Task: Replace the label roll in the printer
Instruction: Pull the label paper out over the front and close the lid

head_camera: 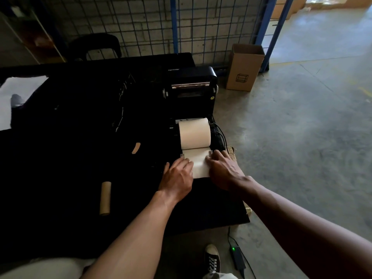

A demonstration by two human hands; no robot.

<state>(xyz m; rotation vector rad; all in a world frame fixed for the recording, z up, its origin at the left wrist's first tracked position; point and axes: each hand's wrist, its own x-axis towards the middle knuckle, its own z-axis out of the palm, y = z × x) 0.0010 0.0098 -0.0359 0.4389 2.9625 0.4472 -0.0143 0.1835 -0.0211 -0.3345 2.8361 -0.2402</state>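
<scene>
A black label printer [191, 91] stands on the black table with its lid raised. A full white label roll [194, 133] sits in its bay. A strip of labels [198, 164] runs from the roll toward me, over the front of the printer and between two grey guides. My left hand [177, 178] lies flat on the strip's left edge. My right hand [223, 168] lies on its right edge, fingers spread. An empty brown cardboard core [105, 198] rests on the table to the left.
A small brown cardboard scrap [136, 148] lies left of the printer. Black cables [220, 135] leave the printer's right side. The table edge [241, 220] is close on the right. An open cardboard box [244, 67] stands on the concrete floor, a power adapter [237, 256] near my shoe.
</scene>
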